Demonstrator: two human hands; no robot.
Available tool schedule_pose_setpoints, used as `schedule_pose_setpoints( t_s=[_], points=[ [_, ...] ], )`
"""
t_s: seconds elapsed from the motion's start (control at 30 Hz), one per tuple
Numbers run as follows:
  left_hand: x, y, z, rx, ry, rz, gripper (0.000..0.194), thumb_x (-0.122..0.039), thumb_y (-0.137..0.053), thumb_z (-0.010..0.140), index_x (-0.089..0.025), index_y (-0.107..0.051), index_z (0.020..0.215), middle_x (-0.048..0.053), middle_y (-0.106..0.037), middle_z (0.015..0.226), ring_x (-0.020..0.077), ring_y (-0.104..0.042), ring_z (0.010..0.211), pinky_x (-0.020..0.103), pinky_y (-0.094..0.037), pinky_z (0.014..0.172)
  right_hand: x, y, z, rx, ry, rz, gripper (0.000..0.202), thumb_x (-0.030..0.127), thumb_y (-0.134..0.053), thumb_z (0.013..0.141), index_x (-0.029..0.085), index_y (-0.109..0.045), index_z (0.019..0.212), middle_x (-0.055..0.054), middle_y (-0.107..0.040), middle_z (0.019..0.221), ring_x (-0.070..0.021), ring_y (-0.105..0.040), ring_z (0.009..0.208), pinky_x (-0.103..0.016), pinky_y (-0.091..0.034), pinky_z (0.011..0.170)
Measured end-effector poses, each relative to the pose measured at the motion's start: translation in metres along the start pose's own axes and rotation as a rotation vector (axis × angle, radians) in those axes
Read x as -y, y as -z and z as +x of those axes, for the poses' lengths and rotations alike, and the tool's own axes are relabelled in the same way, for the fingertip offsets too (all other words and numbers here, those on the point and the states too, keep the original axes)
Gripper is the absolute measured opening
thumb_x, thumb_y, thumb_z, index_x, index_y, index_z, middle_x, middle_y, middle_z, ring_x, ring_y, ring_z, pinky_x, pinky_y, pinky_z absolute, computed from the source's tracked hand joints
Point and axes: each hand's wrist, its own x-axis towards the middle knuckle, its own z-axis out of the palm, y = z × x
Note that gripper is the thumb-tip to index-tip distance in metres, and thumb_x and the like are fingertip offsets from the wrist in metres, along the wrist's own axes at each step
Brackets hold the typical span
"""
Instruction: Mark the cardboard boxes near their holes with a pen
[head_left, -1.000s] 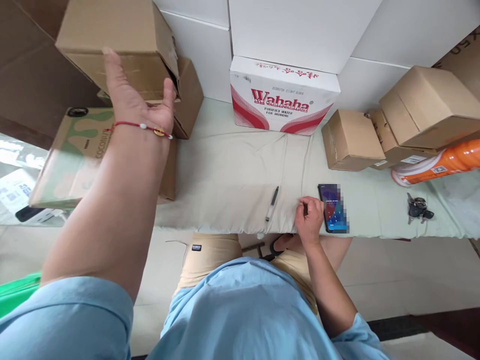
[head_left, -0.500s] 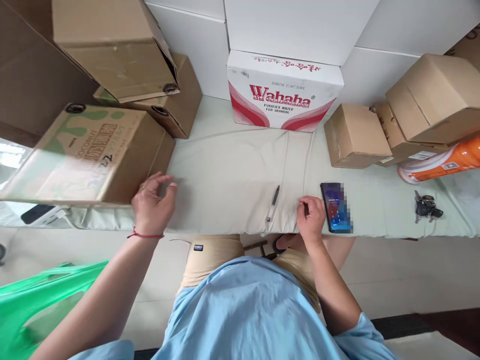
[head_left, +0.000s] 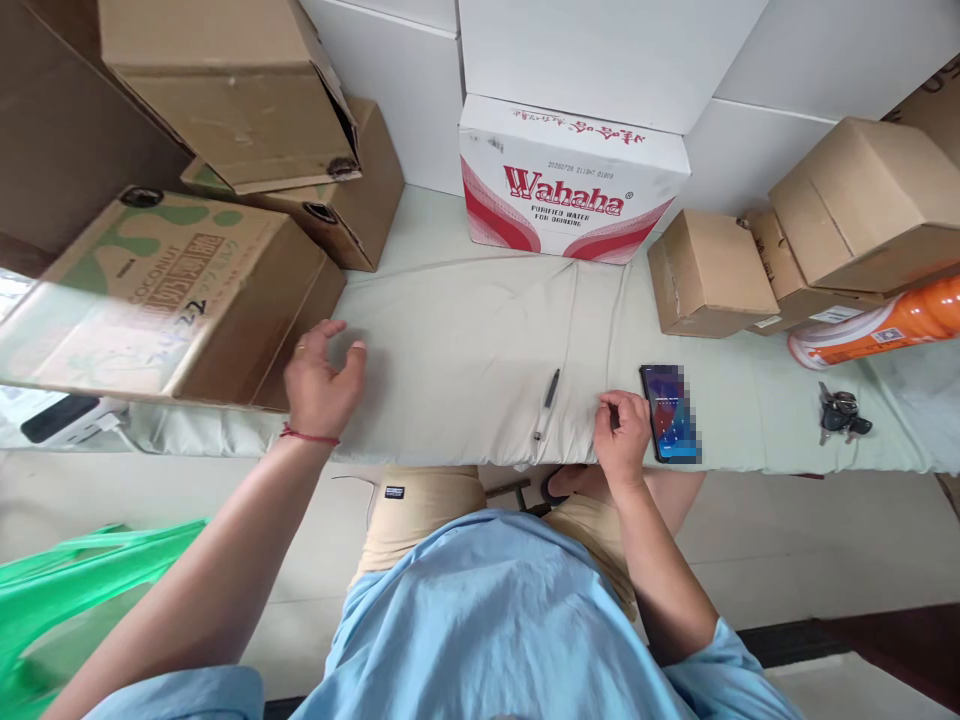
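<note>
My left hand [head_left: 324,385], with a red string on the wrist, is open beside the right end of a coconut carton [head_left: 225,310]. Its thumb and fingers are apart and hold nothing; whether they touch the cardboard I cannot tell. On the cloth-covered table [head_left: 450,340], my right hand [head_left: 622,435] rests with its fingers curled in and nothing visible in them. A phone [head_left: 666,415] with a lit screen lies just right of that hand. To its left lies a pen [head_left: 547,405], apart from both hands.
A white-and-red Wahaha water carton [head_left: 570,190] stands against the wall. Brown boxes are stacked at the back left [head_left: 232,110] and right [head_left: 712,275]. An orange-labelled bottle [head_left: 877,325], keys [head_left: 841,412] and a white power bank [head_left: 71,420] lie along the table. A green bag [head_left: 90,590] hangs low left.
My left hand has moved a little right and away from me, off the coconut carton's near corner. The carton appears shifted slightly left. My right hand has stayed put.
</note>
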Motion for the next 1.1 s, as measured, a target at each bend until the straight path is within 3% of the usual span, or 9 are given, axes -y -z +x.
schedule_pose_setpoints(
  t_s=[0.17, 0.3, 0.4, 0.5, 0.6, 0.7, 0.83, 0.9, 1.1],
  points=[
    [-0.027, -0.028, -0.019, 0.115, -0.038, 0.127, 0.054, -0.044, -0.057, 0.098, -0.013, -0.070, 0.141, 0.023, -0.064, 0.163, 0.0415, -0.053, 0.158, 0.062, -0.034, 0.138, -0.015, 0.032, 0.022, -0.107, 0.004, -0.119, 0.023, 0.036, -0.059, 0.107, 0.023, -0.068, 0.124, -0.016, -0.072, 0.118, -0.0323, -0.067, 0.111, -0.052, -0.059, 0.095],
    [-0.042, -0.029, -0.024, 0.198, -0.076, 0.220, 0.058, -0.042, -0.049, 0.102, -0.014, -0.066, 0.149, 0.023, -0.061, 0.167, 0.0394, -0.051, 0.161, 0.063, -0.030, 0.139, -0.071, 0.067, 0.087, -0.263, -0.070, -0.324, 0.086, 0.062, -0.078, 0.093, 0.020, -0.045, 0.160, -0.027, -0.057, 0.151, -0.0447, -0.055, 0.138, -0.066, -0.054, 0.105],
    [-0.044, -0.026, -0.022, 0.210, -0.063, 0.216, 0.059, -0.042, -0.047, 0.102, -0.011, -0.066, 0.149, 0.025, -0.060, 0.166, 0.0405, -0.051, 0.161, 0.064, -0.029, 0.139, -0.119, 0.077, 0.151, -0.174, -0.261, -0.413, 0.130, 0.067, -0.092, 0.078, 0.014, -0.021, 0.172, -0.036, -0.035, 0.171, -0.0515, -0.033, 0.161, -0.075, -0.027, 0.129],
    [-0.044, -0.025, -0.021, 0.212, -0.058, 0.207, 0.060, -0.043, -0.046, 0.103, -0.010, -0.066, 0.149, 0.025, -0.060, 0.166, 0.0404, -0.050, 0.161, 0.063, -0.029, 0.139, -0.151, 0.068, 0.199, -0.030, -0.515, -0.410, 0.154, 0.062, -0.100, 0.072, 0.001, -0.003, 0.174, -0.051, -0.019, 0.171, -0.0527, -0.019, 0.168, -0.070, -0.021, 0.130],
    [-0.043, -0.027, -0.022, 0.198, -0.057, 0.208, 0.059, -0.043, -0.046, 0.104, -0.011, -0.068, 0.148, 0.024, -0.061, 0.166, 0.0393, -0.051, 0.161, 0.062, -0.031, 0.139, -0.166, 0.049, 0.222, 0.038, -0.578, -0.369, 0.153, 0.064, -0.099, 0.074, -0.004, -0.001, 0.171, -0.058, -0.014, 0.167, -0.0504, -0.018, 0.165, -0.070, -0.025, 0.124],
    [-0.043, -0.029, -0.023, 0.181, -0.059, 0.200, 0.058, -0.043, -0.048, 0.103, -0.013, -0.068, 0.148, 0.023, -0.062, 0.164, 0.0391, -0.053, 0.160, 0.062, -0.031, 0.138, -0.172, 0.030, 0.225, -0.030, -0.547, -0.361, 0.143, 0.061, -0.100, 0.072, -0.003, -0.013, 0.166, -0.057, -0.015, 0.164, -0.0466, -0.023, 0.159, -0.067, -0.030, 0.119],
    [-0.042, -0.029, -0.024, 0.174, -0.060, 0.198, 0.056, -0.042, -0.050, 0.103, -0.014, -0.067, 0.149, 0.022, -0.062, 0.165, 0.0383, -0.052, 0.160, 0.060, -0.031, 0.139, -0.178, 0.016, 0.220, -0.152, -0.549, -0.339, 0.124, 0.049, -0.103, 0.069, 0.005, -0.029, 0.158, -0.045, -0.045, 0.147, -0.0409, -0.043, 0.138, -0.060, -0.036, 0.114],
    [-0.042, -0.029, -0.024, 0.179, -0.056, 0.197, 0.056, -0.042, -0.049, 0.104, -0.013, -0.067, 0.149, 0.022, -0.062, 0.165, 0.0380, -0.052, 0.160, 0.059, -0.031, 0.139, -0.179, 0.016, 0.219, -0.152, -0.529, -0.318, 0.114, 0.053, -0.100, 0.074, 0.009, -0.032, 0.154, -0.041, -0.049, 0.143, -0.0393, -0.045, 0.135, -0.059, -0.036, 0.115],
    [-0.043, -0.028, -0.024, 0.196, -0.053, 0.174, 0.057, -0.041, -0.049, 0.103, -0.011, -0.068, 0.148, 0.023, -0.061, 0.165, 0.0388, -0.051, 0.161, 0.059, -0.029, 0.140, -0.174, 0.039, 0.235, -0.060, -0.516, -0.318, 0.127, 0.053, -0.092, 0.085, 0.001, -0.013, 0.170, -0.048, -0.018, 0.174, -0.0391, -0.017, 0.169, -0.059, -0.021, 0.131]
  ],
)
